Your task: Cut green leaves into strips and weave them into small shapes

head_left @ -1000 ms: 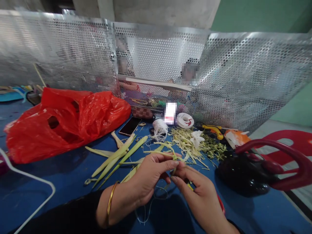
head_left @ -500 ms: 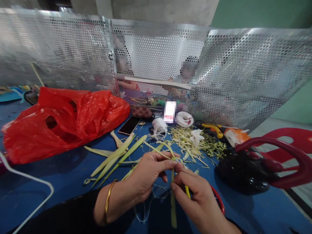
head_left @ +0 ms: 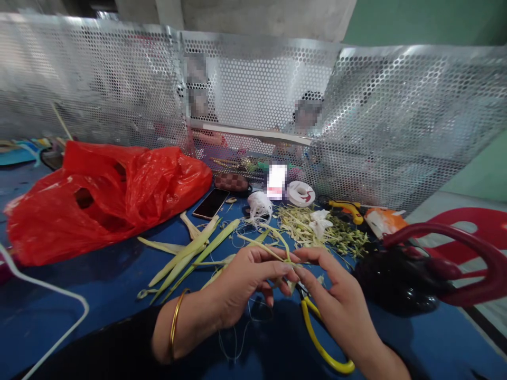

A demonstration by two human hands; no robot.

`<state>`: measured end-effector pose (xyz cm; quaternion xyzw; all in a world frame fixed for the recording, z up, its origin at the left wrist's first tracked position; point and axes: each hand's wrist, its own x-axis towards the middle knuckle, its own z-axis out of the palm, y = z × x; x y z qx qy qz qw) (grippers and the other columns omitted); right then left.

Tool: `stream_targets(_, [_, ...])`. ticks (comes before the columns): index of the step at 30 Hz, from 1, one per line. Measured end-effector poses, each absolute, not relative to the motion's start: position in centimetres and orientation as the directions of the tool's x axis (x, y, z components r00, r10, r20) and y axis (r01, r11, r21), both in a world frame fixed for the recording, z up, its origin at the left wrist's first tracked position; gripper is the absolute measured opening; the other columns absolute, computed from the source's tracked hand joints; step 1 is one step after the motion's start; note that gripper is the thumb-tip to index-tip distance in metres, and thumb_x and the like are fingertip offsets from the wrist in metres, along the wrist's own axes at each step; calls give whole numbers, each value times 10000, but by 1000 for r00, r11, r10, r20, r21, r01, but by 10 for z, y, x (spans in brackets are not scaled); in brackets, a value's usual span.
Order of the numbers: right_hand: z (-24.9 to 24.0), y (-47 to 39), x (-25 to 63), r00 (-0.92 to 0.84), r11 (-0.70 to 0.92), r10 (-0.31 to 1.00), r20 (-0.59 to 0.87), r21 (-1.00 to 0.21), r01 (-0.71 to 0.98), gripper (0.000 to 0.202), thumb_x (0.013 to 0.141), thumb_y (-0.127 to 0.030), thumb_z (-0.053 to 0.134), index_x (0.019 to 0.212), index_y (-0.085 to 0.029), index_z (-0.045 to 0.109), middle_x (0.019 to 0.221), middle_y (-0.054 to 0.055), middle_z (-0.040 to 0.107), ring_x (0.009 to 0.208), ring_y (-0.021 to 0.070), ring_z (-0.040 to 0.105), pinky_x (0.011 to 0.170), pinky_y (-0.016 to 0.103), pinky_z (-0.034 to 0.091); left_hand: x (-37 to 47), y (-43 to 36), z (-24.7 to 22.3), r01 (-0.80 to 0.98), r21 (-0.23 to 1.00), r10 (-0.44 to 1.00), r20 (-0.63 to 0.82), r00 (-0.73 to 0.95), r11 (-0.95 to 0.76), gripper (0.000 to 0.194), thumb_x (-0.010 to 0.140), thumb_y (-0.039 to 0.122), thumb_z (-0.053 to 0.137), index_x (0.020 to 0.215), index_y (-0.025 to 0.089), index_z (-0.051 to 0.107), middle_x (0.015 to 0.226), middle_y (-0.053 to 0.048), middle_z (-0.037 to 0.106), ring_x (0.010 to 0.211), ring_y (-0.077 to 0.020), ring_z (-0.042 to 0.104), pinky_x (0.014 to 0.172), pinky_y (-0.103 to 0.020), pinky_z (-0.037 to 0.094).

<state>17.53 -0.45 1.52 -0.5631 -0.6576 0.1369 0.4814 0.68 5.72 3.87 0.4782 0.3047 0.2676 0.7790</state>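
Note:
My left hand (head_left: pixel 246 282), with a gold bangle on its wrist, pinches a pale green leaf strip (head_left: pixel 284 240) in front of me. My right hand (head_left: pixel 339 298) grips the same strip at a small folded or knotted spot, its fingertips touching those of my left. Two ends of the strip stick up and away from the fingers; the part between the fingertips is mostly hidden. Under my right hand lie scissors (head_left: pixel 310 330) with yellow handles, their blades partly covered. Loose leaf strips (head_left: pixel 186 258) lie left of my hands, and thin thread (head_left: pixel 259 311) loops below them.
A red plastic bag (head_left: pixel 119 195) fills the left side. Toward the back are a phone (head_left: pixel 211 203), white string (head_left: pixel 260 205), a ribbon spool (head_left: pixel 301 193) and plant scraps (head_left: pixel 301 224). A black kettle-like object (head_left: pixel 396 285) stands right. Perforated metal panels (head_left: pixel 257 79) close off the back.
My right hand has moved up and closer to my left fingertips. The strip's long tail no longer hangs below the hands, and more of the yellow scissor handle shows.

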Motion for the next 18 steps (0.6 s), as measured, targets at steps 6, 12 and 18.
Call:
stream_targets(6, [11,-7,171,-8,351,880,476,-639,685,178,923,-254,529,756,-218,575,707,-5,604,688,167,570,658,291,413,10,57,33,-69,942,792,-235,564,328,260,735,331,721,908,137,707,675,7,608,547,-69,519,425,-160,331])
stream_targets(12, [15,-12,167,-41,365,884,466,-632,684,200,930,-220,481,731,-214,504,663,-12,546,626,148,529,587,266,393,13,57,31,0,970,833,-208,512,243,267,713,303,718,923,138,726,692,-4,638,565,-92,539,433,-184,343])
stream_targets(18, [11,-14,166,-123,436,856,502,-573,694,165,930,-179,459,772,-213,491,715,5,562,659,156,526,610,276,391,15,55,28,-63,953,869,-241,433,295,226,667,260,731,850,128,731,634,-9,643,533,-82,524,446,-187,336])
